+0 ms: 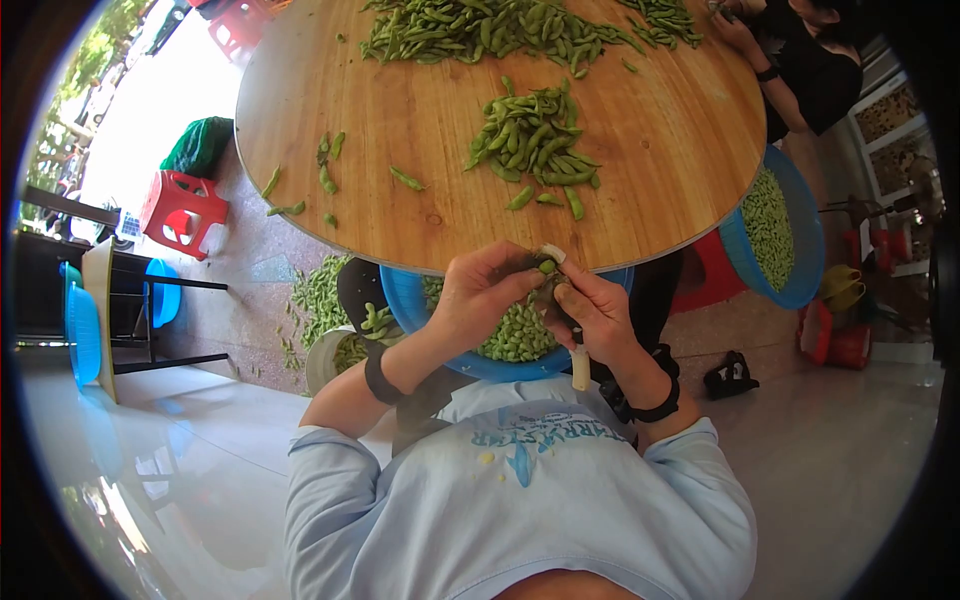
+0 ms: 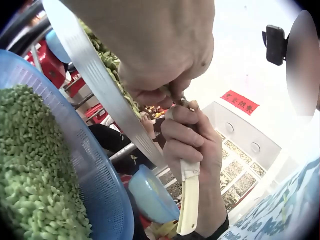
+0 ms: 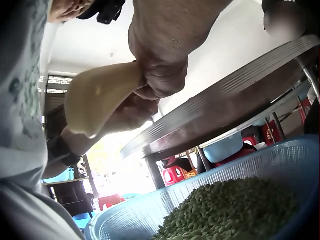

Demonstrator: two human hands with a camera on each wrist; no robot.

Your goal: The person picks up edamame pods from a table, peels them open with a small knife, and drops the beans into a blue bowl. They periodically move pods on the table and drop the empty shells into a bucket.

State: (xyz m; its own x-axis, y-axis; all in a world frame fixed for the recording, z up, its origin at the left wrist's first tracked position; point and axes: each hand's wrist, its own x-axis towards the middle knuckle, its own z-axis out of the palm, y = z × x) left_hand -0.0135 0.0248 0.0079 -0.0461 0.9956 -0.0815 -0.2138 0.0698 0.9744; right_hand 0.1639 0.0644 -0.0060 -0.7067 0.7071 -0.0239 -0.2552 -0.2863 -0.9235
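Observation:
In the head view, my left hand [image 1: 478, 295] pinches a green soybean pod [image 1: 547, 267] between thumb and fingers, just off the table's near edge. My right hand [image 1: 598, 318] meets it there, its fingers curled round a tool with a cream handle [image 1: 581, 372]. That handle [image 2: 189, 205] sticks out below the fist in the left wrist view; the tool's working end is hidden by fingers. Below both hands, a blue basket [image 1: 403, 300] holds shelled green beans [image 1: 515, 335]. A small pile of pods [image 1: 530, 135] lies on the round wooden table [image 1: 400, 120] ahead.
A larger pod heap [image 1: 480, 30] covers the table's far side. Another blue basket [image 1: 803, 240] of beans stands at right, near another person [image 1: 810, 70]. Pods lie on the floor [image 1: 325, 300] beside a tipped pale bucket [image 1: 322, 360]. A red stool [image 1: 185, 212] stands at left.

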